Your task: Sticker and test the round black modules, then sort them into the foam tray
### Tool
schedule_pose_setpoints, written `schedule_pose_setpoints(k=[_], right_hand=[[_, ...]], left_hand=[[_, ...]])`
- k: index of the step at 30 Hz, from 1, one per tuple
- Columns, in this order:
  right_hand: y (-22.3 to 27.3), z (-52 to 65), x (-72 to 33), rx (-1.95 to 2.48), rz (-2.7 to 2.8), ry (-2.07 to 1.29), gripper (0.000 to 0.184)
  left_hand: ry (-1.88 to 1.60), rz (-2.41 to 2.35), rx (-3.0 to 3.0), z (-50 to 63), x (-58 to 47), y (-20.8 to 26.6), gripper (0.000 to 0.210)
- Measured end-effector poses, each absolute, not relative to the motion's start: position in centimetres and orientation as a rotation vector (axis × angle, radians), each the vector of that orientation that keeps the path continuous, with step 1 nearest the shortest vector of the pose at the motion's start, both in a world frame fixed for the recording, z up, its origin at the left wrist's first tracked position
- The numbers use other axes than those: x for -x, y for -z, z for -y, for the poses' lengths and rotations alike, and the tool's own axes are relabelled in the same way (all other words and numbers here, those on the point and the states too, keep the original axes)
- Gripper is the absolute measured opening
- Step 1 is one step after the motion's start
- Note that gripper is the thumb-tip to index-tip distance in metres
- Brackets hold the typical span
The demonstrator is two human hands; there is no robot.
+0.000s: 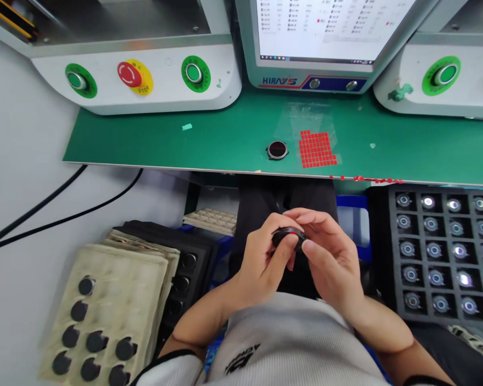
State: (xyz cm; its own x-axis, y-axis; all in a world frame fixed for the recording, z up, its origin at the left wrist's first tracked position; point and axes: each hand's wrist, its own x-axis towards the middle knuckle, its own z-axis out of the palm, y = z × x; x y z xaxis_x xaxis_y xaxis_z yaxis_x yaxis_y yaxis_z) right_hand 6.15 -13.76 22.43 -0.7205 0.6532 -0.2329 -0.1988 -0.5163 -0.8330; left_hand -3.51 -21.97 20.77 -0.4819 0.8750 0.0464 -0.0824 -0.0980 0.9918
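Above my lap, my left hand point(260, 262) grips a dark round watch case point(286, 232) between its thumb and fingers. The case is tilted, and a small red spot shows on its edge near my left thumb. My right hand point(336, 260) has its thumb and fingertips closed on the other side of the same case. Fingers cover much of the case. Beyond my hands, another round watch case point(277, 150) with a dark face lies on the green bench point(225, 142). Right of it is a sheet of small red square stickers point(317, 150).
Stacked beige trays point(116, 279) with dark round parts stand at lower left. A black foam tray point(421, 236) of watch cases is at right. Several red stickers point(358, 178) line the bench edge. Behind are a monitor point(314, 48) and a red emergency button point(129, 74).
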Motion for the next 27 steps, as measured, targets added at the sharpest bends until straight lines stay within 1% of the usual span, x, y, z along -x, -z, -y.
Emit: schedule_pose_setpoints(k=[5, 9, 13, 19, 23, 27], right_hand=[[-22.5, 14.0, -5.9, 0.874, 1.101, -2.286, 0.021], [-22.5, 14.2, -5.8, 0.85, 1.032, -2.335, 0.021], [-22.4, 14.9, -5.4, 0.807, 0.995, -2.245, 0.017], [-22.0, 16.2, -4.4, 0.892, 0.939, -2.008, 0.013], [-22.3, 16.4, -4.0, 0.939, 0.87, -1.991, 0.007], [-22.6, 16.3, -3.8, 0.991, 0.805, -2.004, 0.007]], left_hand=[[-1.628, -1.51, -0.984, 21.7, 3.5, -21.1, 0.016], [-1.615, -1.62, -1.113, 21.6, 3.7, -21.1, 0.016], [-1.614, -1.723, -1.296, 21.4, 3.4, -21.1, 0.018], [-1.603, -1.88, -1.475, 20.7, 2.8, -21.1, 0.022], [-1.594, -1.911, -1.516, 20.5, 2.7, -21.3, 0.025], [-1.536, -1.938, -1.556, 20.4, 2.8, -21.2, 0.025]])
